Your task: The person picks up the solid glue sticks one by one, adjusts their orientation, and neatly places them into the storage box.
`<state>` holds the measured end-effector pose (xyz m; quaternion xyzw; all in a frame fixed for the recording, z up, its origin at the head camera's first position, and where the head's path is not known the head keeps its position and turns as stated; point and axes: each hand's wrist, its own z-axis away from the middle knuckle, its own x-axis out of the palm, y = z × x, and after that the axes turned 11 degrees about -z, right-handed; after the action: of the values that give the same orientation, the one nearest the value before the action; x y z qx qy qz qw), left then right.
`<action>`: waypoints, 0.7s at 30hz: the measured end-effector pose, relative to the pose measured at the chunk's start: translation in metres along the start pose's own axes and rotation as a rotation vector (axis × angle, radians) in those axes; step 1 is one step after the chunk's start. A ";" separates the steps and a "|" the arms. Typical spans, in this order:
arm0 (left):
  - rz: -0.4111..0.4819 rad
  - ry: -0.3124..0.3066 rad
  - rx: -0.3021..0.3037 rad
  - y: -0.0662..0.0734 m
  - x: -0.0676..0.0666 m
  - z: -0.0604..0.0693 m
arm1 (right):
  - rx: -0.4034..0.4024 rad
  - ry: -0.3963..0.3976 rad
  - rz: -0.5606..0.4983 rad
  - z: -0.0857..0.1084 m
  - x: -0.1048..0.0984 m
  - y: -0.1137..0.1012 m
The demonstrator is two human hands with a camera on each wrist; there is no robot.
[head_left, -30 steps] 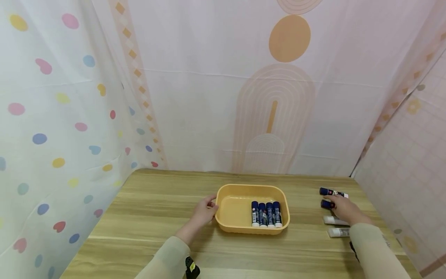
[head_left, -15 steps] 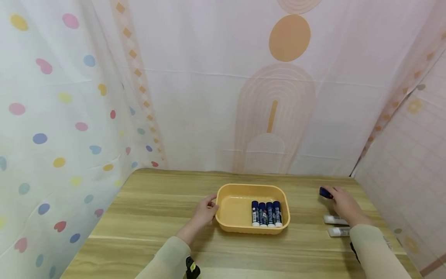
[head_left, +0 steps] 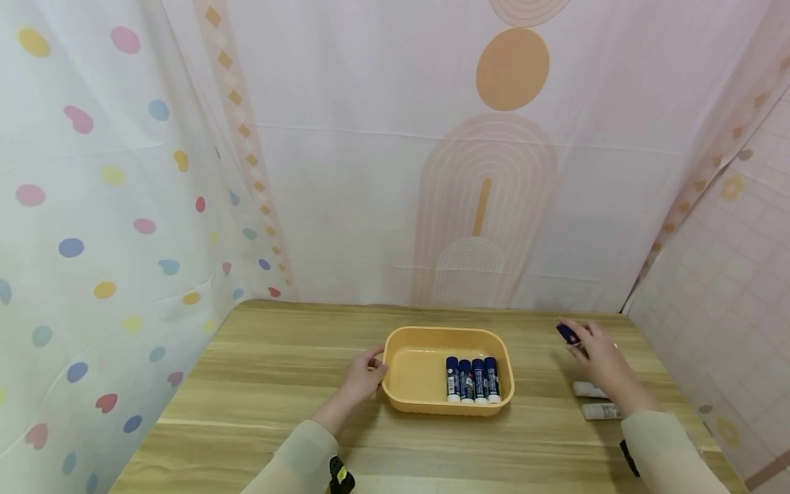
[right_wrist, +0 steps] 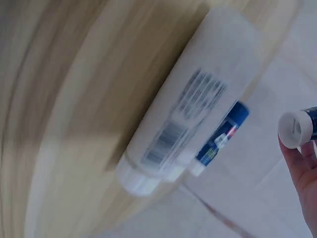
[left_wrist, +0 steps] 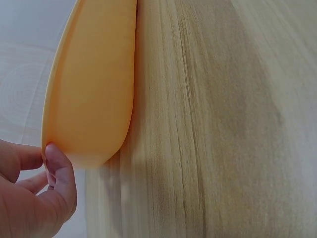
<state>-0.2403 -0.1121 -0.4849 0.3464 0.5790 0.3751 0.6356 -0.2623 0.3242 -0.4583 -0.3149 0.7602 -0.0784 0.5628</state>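
The left hand (head_left: 361, 374) pinches the left rim of a yellow tray (head_left: 413, 377); in the left wrist view thumb and fingers (left_wrist: 34, 198) hold the edge of the tray (left_wrist: 94, 84). Several blue-capped glue sticks (head_left: 466, 381) lie side by side in its right half. At the right, the right hand (head_left: 601, 353) holds a blue-capped glue stick (head_left: 568, 334) above the table. The right wrist view shows the white end of this stick (right_wrist: 295, 129) and part of the hand (right_wrist: 304, 173). Another blue glue stick (right_wrist: 223, 136) lies on the table, mostly hidden by the hand in the head view.
Two whitish tubes, one (head_left: 589, 390) behind the other (head_left: 601, 411), lie near the right forearm, partly covered by it; a large whitish tube (right_wrist: 183, 109) fills the middle of the right wrist view. Patterned curtains stand behind and beside the wooden table (head_left: 278, 384).
The right hand has picked up a glue stick from the right side of the table and moved it up and slightly left. The left hand and tray have stayed put.
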 end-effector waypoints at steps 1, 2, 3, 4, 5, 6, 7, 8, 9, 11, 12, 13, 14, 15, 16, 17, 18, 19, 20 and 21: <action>0.000 0.001 0.002 0.000 0.000 0.000 | 0.024 0.000 -0.040 0.000 0.000 -0.002; 0.000 0.002 0.006 0.000 0.000 0.000 | 0.049 0.006 -0.084 0.000 0.001 -0.004; 0.001 0.002 0.007 0.001 0.000 0.001 | 0.074 0.015 -0.127 0.000 0.002 -0.006; 0.000 0.004 0.008 0.001 0.000 0.001 | 0.099 0.025 -0.167 0.000 0.003 -0.008; 0.002 0.004 0.007 0.001 0.000 0.001 | 0.125 0.037 -0.206 -0.001 0.004 -0.009; 0.000 0.006 0.009 0.001 0.000 0.001 | 0.150 0.049 -0.240 -0.001 0.005 -0.011; 0.000 0.006 0.010 0.001 0.000 0.001 | 0.175 0.059 -0.268 -0.001 0.006 -0.013; -0.003 0.006 0.012 0.001 0.000 0.001 | 0.202 0.067 -0.291 -0.002 0.007 -0.015; -0.005 0.006 0.012 0.002 0.000 0.001 | 0.229 0.069 -0.309 -0.002 0.007 -0.017; -0.011 0.006 0.016 0.002 -0.001 0.001 | 0.283 0.075 -0.337 -0.003 0.009 -0.021; -0.016 0.006 0.016 0.003 -0.001 0.001 | 0.308 0.078 -0.350 -0.004 0.009 -0.024; -0.012 0.003 0.008 0.003 -0.001 0.002 | 0.331 0.080 -0.364 -0.005 0.010 -0.027; -0.008 0.000 0.001 0.004 -0.001 0.002 | 0.351 0.087 -0.378 -0.005 0.011 -0.031; -0.003 -0.005 -0.008 0.004 -0.001 0.002 | 0.371 0.092 -0.400 -0.007 0.012 -0.035; 0.002 -0.009 -0.017 0.004 -0.001 0.003 | 0.385 0.101 -0.425 -0.008 0.013 -0.040; 0.006 -0.013 -0.026 0.005 -0.002 0.003 | 0.395 0.113 -0.456 -0.009 0.014 -0.046; 0.012 -0.017 -0.035 0.005 -0.002 0.003 | 0.405 0.122 -0.487 -0.010 0.015 -0.052; 0.023 -0.021 -0.046 0.005 -0.002 0.003 | 0.408 0.134 -0.512 -0.011 0.016 -0.059; 0.026 -0.023 -0.048 0.005 -0.002 0.003 | 0.402 0.156 -0.535 -0.012 0.019 -0.066; 0.029 -0.025 -0.050 0.004 -0.002 0.003 | 0.393 0.176 -0.556 -0.013 0.021 -0.073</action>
<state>-0.2379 -0.1118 -0.4798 0.3435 0.5564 0.3941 0.6458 -0.2493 0.2517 -0.4366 -0.3873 0.6615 -0.4005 0.5020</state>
